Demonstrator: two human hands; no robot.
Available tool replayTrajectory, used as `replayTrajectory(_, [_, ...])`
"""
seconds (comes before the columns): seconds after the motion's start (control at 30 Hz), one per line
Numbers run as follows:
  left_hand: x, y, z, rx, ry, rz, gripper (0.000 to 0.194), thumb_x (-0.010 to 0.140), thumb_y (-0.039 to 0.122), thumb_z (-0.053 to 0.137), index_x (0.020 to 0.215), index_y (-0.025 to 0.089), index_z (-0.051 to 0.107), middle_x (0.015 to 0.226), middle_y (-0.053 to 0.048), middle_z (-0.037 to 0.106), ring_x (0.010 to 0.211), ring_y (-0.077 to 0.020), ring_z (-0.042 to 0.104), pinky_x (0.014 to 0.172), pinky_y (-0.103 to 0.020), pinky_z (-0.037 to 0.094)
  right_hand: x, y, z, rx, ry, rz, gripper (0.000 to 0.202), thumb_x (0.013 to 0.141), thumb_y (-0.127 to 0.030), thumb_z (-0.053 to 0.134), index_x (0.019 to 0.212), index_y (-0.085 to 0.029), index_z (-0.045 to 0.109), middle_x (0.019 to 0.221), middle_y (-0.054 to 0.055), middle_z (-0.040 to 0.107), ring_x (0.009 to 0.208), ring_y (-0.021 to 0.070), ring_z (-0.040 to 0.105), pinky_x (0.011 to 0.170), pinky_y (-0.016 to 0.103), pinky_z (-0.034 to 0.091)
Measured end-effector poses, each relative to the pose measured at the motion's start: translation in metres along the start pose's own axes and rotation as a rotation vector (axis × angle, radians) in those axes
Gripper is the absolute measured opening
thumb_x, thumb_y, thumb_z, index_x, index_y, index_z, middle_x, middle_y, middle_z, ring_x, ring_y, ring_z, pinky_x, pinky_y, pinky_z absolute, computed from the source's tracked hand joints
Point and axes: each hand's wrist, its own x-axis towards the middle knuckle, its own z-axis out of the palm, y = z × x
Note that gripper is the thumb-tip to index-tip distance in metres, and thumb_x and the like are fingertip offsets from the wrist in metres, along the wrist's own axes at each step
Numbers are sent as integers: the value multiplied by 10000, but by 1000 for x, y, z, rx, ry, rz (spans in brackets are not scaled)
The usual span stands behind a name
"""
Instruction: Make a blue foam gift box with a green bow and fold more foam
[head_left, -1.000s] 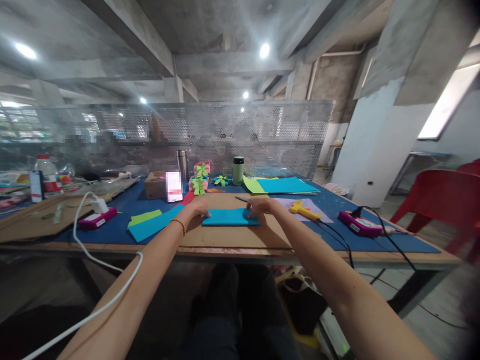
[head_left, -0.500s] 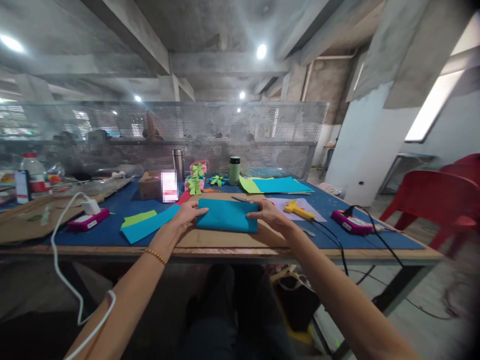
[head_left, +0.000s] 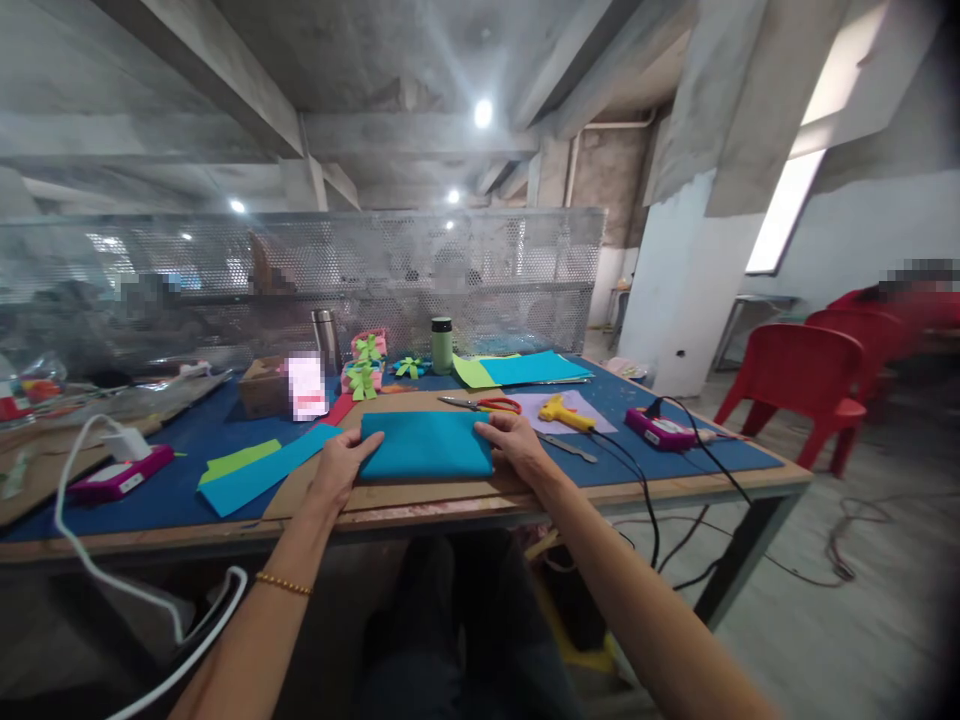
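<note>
Tilted up since earlier: smooth blue folded sheet (head_left: pixel 426 447), perhaps felt, sides pinched in both hands (head_left: pixel 341 467) (head_left: pixel 519 447)

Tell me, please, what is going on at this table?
A person is holding a bright blue, rectangular, apparently folded sheet by its two ends, with the left hand on one side and the right hand on the other. It is over a flat piece of brown cardboard. Just beyond it lie metal scissors with orange-red handles. To the right, a yellow plastic glue gun rests on a pale purple sheet.
</note>
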Motion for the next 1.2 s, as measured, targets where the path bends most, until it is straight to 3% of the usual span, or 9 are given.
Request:
replayTrajectory(0.17, [-3,0,0,-35,-5,-32,569,443,562,900,785,130,755,732,-33,738,665,-185,622,666,-304,530,-2,1,-1,1,13,8,444,697,-605,733,673,-200,553,586,-56,499,502,86,414,453,202,309])
replayTrajectory(0.4, [-2,-7,-2,-96,-93,11,607,521,551,887,948,139,759,853,-51,759,781,-225,671,752,-338,551,-1,2,-3,-65,43,-43,480,699,-623,716,622,-202,500,565,-59,445,516,89,393,473,213,292])
replayTrajectory(0.57, [-3,-6,-1,-68,-48,54,537,536,571,865,830,138,748,758,-39,728,725,-205,650,668,-303,537,-3,-3,-1,-52,49,-40,507,685,-613,739,584,-207,452,524,-66,388,488,84,351,451,216,250])
replayTrajectory(0.9, [2,-12,0,-126,-33,67,463,574,491,871,837,124,769,785,-43,743,715,-182,635,713,-303,531,-5,-12,2,52,30,16,471,615,-570,811,612,-185,541,529,-51,468,465,72,365,429,205,263])
replayTrajectory(1.2, [-2,-8,-1,-96,-122,76,414,575,446,867,811,127,750,771,-27,720,680,-168,599,650,-279,489,-5,-15,3,118,58,71,476,538,-548,868,671,-175,604,577,-32,564,487,86,459,441,206,353])
